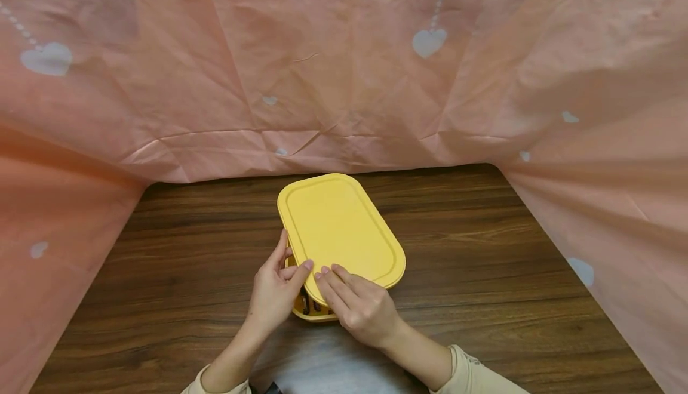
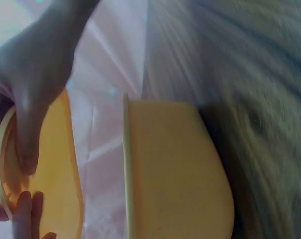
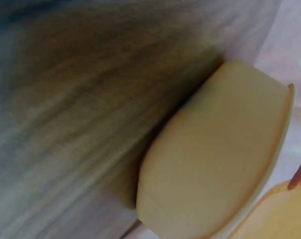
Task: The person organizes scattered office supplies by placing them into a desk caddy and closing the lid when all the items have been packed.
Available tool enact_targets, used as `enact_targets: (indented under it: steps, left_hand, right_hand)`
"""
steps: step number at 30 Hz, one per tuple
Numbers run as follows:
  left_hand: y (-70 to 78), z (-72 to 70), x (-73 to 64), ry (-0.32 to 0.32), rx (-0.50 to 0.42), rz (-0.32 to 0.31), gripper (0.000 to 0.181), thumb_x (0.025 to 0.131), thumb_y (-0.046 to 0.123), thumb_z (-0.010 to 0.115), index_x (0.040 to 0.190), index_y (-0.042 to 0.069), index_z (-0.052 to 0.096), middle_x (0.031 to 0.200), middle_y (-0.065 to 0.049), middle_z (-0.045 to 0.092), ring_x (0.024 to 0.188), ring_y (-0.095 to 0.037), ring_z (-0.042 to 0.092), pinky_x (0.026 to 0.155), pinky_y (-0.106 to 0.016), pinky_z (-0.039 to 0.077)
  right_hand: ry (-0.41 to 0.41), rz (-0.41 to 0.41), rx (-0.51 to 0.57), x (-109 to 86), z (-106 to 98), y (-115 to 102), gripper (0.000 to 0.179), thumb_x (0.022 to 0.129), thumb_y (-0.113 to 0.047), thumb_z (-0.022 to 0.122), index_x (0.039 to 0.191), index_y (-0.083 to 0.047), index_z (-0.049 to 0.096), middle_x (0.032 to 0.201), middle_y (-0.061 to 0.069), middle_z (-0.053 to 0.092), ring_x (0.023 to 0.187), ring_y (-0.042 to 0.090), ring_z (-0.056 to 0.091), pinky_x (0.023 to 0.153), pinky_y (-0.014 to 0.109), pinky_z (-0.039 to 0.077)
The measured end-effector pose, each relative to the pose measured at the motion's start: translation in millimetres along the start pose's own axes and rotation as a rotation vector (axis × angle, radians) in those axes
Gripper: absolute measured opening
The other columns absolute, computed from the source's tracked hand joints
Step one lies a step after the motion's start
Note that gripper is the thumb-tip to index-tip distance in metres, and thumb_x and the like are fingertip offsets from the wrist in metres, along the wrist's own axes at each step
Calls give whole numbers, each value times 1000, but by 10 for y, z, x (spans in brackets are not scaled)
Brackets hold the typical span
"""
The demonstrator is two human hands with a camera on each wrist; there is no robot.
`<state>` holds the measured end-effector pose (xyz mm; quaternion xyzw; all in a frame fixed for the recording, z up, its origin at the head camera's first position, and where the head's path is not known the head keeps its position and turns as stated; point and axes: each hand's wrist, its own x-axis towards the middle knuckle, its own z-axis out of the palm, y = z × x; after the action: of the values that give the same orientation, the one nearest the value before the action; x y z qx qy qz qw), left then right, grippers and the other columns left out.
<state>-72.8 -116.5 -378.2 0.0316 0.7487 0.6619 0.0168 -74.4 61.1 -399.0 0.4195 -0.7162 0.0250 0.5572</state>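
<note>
A yellow rounded rectangular lid (image 1: 338, 227) is held tilted over a yellow box (image 1: 314, 319), overlapping most of it in the head view. My left hand (image 1: 274, 295) pinches the lid's left edge, thumb on top and other fingers reaching below. At the near corner, my right hand (image 1: 362, 310) grips the lid with fingertips on its top face. In the left wrist view a gap separates the lid (image 2: 55, 169) from the box (image 2: 175, 169). Small dark items (image 1: 305, 302) show inside the box at its near end; the rest is hidden under the lid.
The box stands on a dark wood-grain table (image 1: 484, 251). Pink cloth (image 1: 344, 71) with pale hearts hangs behind and along both sides. A small black object (image 1: 273, 388) pokes in at the bottom edge, between the forearms.
</note>
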Motion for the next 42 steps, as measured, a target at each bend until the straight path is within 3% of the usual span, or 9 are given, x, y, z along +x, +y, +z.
enact_targets:
  steps: [6,12,18,21,27,30,35,37,42]
  left_hand:
    - [-46,-19,-3,0,-116,-1,74,92,-3,59,153,2,18,132,-19,39,85,-3,70,70,-17,57]
    - [-93,-86,-34,-7,-176,15,75,91,-7,56,154,3,16,137,-17,35,90,-6,71,76,-23,58]
    - [-127,-192,-23,25,-189,3,73,90,-8,57,153,1,20,148,-23,32,87,-2,70,76,-18,56]
    - [-150,-218,-23,30,-198,-14,73,90,-10,56,153,1,21,146,-21,33,85,-2,70,77,-18,56]
    - [-234,-232,-8,14,-234,-19,74,89,-12,55,153,2,20,139,-19,35,85,-4,71,77,-20,57]
    - [-277,-224,9,-13,-225,-15,73,91,-9,55,153,2,19,145,-22,34,88,-5,71,77,-20,57]
    - [-336,-196,37,-50,-91,-14,68,96,0,54,153,1,17,157,-21,24,115,-17,62,87,-22,54]
    - [-334,-179,39,-45,51,5,66,98,4,52,153,1,16,157,-21,24,126,-25,53,94,-29,51]
    - [-309,-139,39,3,452,41,64,100,16,51,153,0,17,154,-21,29,138,-32,37,111,-49,37]
  right_hand:
    - [-30,-36,82,-48,-3,-18,27,100,-9,48,98,-5,75,94,6,76,88,16,74,72,23,59]
    - [46,23,266,-152,-41,162,51,97,-43,54,102,5,71,99,16,74,92,26,73,81,29,59]
    - [73,510,377,-312,-57,419,27,93,-11,59,108,10,68,106,23,71,96,36,70,87,34,56]
    - [-107,757,421,-381,-67,457,35,89,-7,65,120,8,63,118,23,67,109,36,66,91,39,54]
    - [-461,996,553,-409,-80,388,56,93,-22,64,141,3,46,137,21,55,122,32,58,95,44,53]
    - [-566,1134,608,-400,-78,358,60,95,-30,61,145,-3,42,129,21,62,78,24,71,73,35,60]
    - [-594,1347,726,-391,-66,324,61,95,-30,62,147,-7,40,132,19,60,85,21,73,65,24,59]
    - [-590,1387,748,-390,-59,308,61,95,-28,62,147,-7,39,137,17,56,112,25,66,78,27,59]
    - [-614,1412,703,-389,-51,262,62,95,-29,62,148,-9,38,137,16,57,112,27,65,83,36,59]
